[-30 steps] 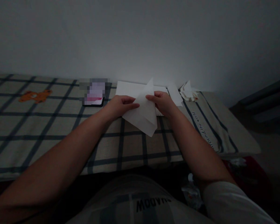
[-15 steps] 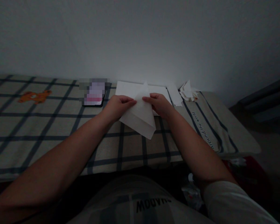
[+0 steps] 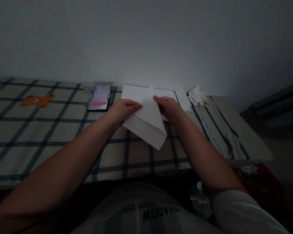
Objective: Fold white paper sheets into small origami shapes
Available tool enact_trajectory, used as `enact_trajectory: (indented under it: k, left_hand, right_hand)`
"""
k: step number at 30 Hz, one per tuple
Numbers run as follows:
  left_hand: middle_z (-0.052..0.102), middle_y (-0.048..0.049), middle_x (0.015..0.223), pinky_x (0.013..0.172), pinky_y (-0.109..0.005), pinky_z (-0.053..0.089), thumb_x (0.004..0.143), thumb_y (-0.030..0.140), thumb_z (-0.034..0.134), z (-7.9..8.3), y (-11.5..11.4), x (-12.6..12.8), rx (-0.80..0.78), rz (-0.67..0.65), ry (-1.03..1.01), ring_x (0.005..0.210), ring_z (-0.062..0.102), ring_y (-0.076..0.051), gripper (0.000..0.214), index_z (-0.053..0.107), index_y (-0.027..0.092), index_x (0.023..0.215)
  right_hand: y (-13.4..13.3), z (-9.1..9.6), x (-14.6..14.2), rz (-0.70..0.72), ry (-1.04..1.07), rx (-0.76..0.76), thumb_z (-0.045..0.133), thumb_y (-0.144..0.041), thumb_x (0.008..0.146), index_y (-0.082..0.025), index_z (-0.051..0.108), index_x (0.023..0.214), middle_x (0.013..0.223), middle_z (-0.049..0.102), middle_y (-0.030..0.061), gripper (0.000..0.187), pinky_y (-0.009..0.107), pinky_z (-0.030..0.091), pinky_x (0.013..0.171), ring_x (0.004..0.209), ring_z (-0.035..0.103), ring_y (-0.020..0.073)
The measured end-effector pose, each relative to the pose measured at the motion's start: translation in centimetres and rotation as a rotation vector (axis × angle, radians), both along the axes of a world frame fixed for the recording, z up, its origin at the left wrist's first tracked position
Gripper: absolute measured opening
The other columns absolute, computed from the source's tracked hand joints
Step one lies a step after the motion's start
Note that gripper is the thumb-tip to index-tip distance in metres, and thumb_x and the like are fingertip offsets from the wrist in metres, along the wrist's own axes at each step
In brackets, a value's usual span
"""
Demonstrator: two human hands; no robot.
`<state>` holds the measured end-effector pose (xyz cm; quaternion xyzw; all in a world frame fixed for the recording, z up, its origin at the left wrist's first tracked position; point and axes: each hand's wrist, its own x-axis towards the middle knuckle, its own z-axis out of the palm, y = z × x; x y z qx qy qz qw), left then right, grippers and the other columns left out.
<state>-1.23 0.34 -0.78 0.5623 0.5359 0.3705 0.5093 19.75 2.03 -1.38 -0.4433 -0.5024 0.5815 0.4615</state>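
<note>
A folded white sheet of paper [image 3: 147, 125] is held just above a checked bedcover [image 3: 51, 130]. My left hand [image 3: 123, 110] pinches its upper left edge with closed fingers. My right hand [image 3: 169, 108] pinches the upper right edge, fingers closed on the fold near the top point. The paper's lower corner points toward me. Behind both hands lies a stack of flat white paper [image 3: 136, 92] against the wall.
A phone [image 3: 99, 97] lies left of the paper stack. Several small folded paper pieces [image 3: 196, 95] sit at the right by the wall. An orange bear print [image 3: 36, 100] marks the cover at far left. The bed's right edge drops to a dark floor.
The sheet has tipped down a little, its lower corner now reaching closer to me. Both hands kept their pinch and shifted only slightly.
</note>
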Motion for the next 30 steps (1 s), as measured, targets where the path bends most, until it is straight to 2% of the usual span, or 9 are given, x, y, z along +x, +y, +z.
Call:
enact_trajectory:
  k: [5,10,13,17,23,30]
  left_hand:
    - [0.072,-0.0067,0.075,0.055,-0.028,0.046,0.073,0.038,0.078,0.29,-0.16,-0.01,-0.044,-0.015,-0.032,0.058,0.059,-0.015,0.026,0.077,0.016,0.086]
    - [0.072,-0.0060,0.072,0.054,-0.027,0.045,0.072,0.038,0.079,0.30,-0.03,-0.05,-0.042,-0.024,-0.004,0.057,0.059,-0.015,0.026,0.076,0.015,0.083]
    - [0.072,-0.0058,0.072,0.054,-0.026,0.044,0.072,0.037,0.078,0.33,-0.02,-0.17,-0.042,-0.041,-0.022,0.058,0.059,-0.014,0.025,0.076,0.015,0.083]
    - [0.070,-0.0042,0.070,0.052,-0.025,0.042,0.071,0.036,0.078,0.23,-0.13,-0.20,-0.059,-0.070,-0.027,0.056,0.058,-0.014,0.022,0.076,0.016,0.080]
    - [0.069,-0.0039,0.068,0.050,-0.024,0.039,0.071,0.035,0.077,0.03,-0.08,-0.09,-0.053,-0.080,-0.015,0.054,0.055,-0.013,0.018,0.076,0.017,0.075]
    - [0.070,-0.0044,0.067,0.050,-0.025,0.038,0.069,0.036,0.078,-0.11,0.07,-0.15,-0.022,-0.093,0.035,0.053,0.055,-0.014,0.017,0.078,0.019,0.073]
  right_hand:
    - [0.18,-0.07,0.35,0.014,0.035,0.003,0.085,-0.046,0.066,-0.019,0.066,0.074,0.078,0.069,0.0043,0.034,0.032,0.053,0.070,0.072,0.062,0.0155]
    - [0.51,-0.30,0.39,-0.047,0.005,0.002,0.084,-0.035,0.067,-0.019,0.066,0.071,0.068,0.066,0.0012,0.024,0.030,0.050,0.063,0.064,0.059,0.0135]
    - [0.49,-0.33,0.40,-0.024,0.047,-0.009,0.080,-0.032,0.070,-0.019,0.066,0.071,0.067,0.066,0.0009,0.019,0.029,0.050,0.062,0.062,0.058,0.0128]
    - [0.41,-0.26,0.42,0.028,0.110,-0.039,0.077,-0.035,0.074,-0.019,0.068,0.073,0.075,0.070,0.0021,0.019,0.029,0.053,0.068,0.069,0.062,0.0133]
    - [0.58,-0.44,0.27,-0.071,0.049,0.007,0.079,-0.029,0.073,-0.018,0.068,0.071,0.070,0.067,0.0017,0.016,0.030,0.052,0.067,0.065,0.060,0.0128]
    - [0.52,-0.31,0.42,-0.002,0.091,0.000,0.081,-0.036,0.072,-0.018,0.069,0.077,0.079,0.069,0.0020,0.022,0.031,0.052,0.074,0.073,0.062,0.0133]
